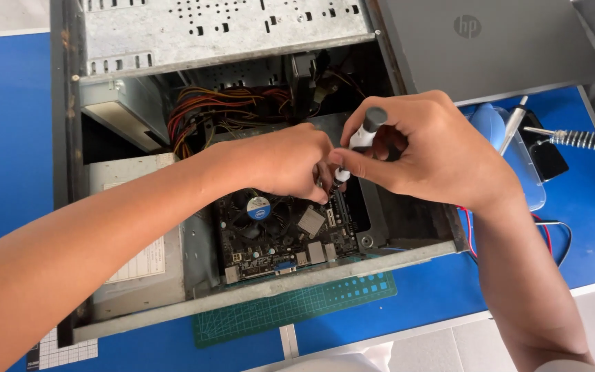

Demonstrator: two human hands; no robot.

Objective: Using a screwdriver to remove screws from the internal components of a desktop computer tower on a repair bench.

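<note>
Head view: one open case (77, 207) on a blue table (8, 138).
Left hand (280, 162): over the case's motherboard (284, 234), fingers pinched at the screwdriver (363, 138) tip.
Right hand (435, 148): grasping the one screwdriver above the motherboard.
Fan (259, 208): one, below left hand.
Laptop (483, 41): one, right of case.

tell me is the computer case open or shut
Open: the computer case has no side panel on, so the motherboard, fan and wire bundle show inside.
</note>
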